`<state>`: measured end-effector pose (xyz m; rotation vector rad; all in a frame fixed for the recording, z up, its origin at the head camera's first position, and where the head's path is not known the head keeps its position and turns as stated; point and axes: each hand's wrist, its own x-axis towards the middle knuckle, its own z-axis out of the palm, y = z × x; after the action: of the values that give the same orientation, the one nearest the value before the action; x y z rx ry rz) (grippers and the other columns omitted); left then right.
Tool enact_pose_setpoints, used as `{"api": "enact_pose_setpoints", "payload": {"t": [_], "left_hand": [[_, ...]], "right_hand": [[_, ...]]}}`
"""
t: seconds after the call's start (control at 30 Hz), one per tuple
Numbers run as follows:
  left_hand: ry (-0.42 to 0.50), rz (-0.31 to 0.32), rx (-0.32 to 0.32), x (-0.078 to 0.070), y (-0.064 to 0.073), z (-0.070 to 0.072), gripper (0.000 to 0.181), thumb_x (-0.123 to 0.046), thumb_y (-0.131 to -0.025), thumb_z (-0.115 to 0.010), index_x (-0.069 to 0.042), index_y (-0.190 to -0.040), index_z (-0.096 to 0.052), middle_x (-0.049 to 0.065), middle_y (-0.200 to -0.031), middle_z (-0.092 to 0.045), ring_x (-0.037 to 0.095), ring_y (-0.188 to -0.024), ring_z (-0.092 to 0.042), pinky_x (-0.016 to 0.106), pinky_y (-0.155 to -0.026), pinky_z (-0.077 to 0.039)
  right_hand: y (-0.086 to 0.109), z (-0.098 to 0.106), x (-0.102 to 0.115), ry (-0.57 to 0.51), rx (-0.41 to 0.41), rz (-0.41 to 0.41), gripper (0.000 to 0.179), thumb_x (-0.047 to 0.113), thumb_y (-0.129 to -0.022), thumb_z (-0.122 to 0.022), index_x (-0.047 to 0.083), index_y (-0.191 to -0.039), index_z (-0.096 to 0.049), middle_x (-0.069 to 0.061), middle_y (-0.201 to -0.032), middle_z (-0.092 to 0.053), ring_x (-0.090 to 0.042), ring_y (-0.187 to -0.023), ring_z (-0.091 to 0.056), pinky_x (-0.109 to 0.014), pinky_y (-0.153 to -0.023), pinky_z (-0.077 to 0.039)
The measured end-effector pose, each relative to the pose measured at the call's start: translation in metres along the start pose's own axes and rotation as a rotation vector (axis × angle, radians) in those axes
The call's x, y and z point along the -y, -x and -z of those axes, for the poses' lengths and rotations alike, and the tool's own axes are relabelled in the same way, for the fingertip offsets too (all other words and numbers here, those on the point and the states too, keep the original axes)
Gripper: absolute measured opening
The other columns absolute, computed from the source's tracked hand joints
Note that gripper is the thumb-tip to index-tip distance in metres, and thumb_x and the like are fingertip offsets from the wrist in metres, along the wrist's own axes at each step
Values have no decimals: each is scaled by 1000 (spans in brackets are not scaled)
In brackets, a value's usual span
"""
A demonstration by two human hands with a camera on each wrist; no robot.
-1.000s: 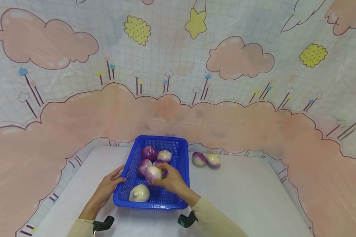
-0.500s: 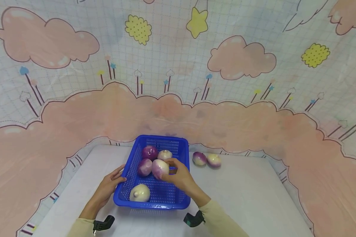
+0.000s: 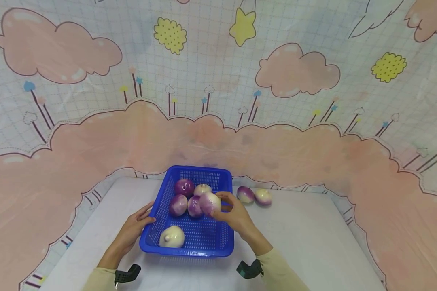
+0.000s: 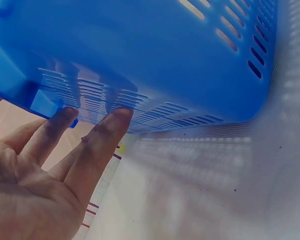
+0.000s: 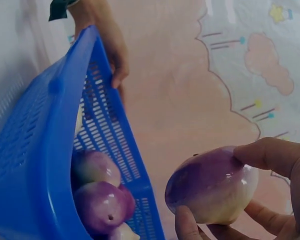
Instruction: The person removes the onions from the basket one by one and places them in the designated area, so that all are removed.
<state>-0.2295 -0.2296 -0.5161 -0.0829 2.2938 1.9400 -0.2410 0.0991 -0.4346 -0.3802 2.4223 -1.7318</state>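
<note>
Head view: right grip (image 3: 236,214) pinches a glossy, rounded onion (image 3: 210,203); left grip (image 3: 132,227) holds a slotted plastic basket (image 3: 187,252).

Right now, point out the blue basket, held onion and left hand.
Blue basket (image 3: 187,252), head view: near rim.
Held onion (image 5: 212,185), right wrist view: middle of its side.
Left hand (image 3: 132,228), head view: back of the hand.

Gap beside white onion (image 3: 172,237) (rim (image 3: 232,230) beyond)
</note>
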Motion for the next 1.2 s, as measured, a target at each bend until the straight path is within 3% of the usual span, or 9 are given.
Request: {"api": "enact_pose_setpoints", "payload": {"t": [0.27,0.7,1.0,1.2], "left_hand": [[-13,-13,14,-1,1,0,67,-23,-90,-56,-19,-149,-24,18,-149,-33,39,-129,-45,46,-96,-49],[6,4,3,1,-1,0,65,-22,-90,-56,-22,-148,-26,16,-150,-33,40,-131,-43,49,-99,-46],[18,-6,6,2,-1,0,65,-21,-90,-56,-21,-148,-27,16,-149,-34,39,-130,-44,48,-98,-47],[2,-17,1,2,-1,0,65,-22,-90,-56,-20,-148,-26,18,-149,-35,39,-128,-46,47,-96,-49]], "right_hand": [[5,17,-4,-33,-74,15,52,21,-76,-74,21,-124,-54,-9,-131,-54,-29,-112,-57,-43,-88,-53],[9,47,-18,-57,-164,2,52,18,-77,-74,23,-124,-53,-7,-131,-54,-28,-114,-56,-42,-89,-53],[14,70,-23,12,-226,54,52,20,-77,-74,22,-124,-52,-6,-130,-54,-30,-122,-53,-48,-94,-49],[18,87,-31,28,-263,63,57,16,-77,-74,22,-128,-49,-7,-135,-50,-31,-121,-52,-43,-90,-52]]}}
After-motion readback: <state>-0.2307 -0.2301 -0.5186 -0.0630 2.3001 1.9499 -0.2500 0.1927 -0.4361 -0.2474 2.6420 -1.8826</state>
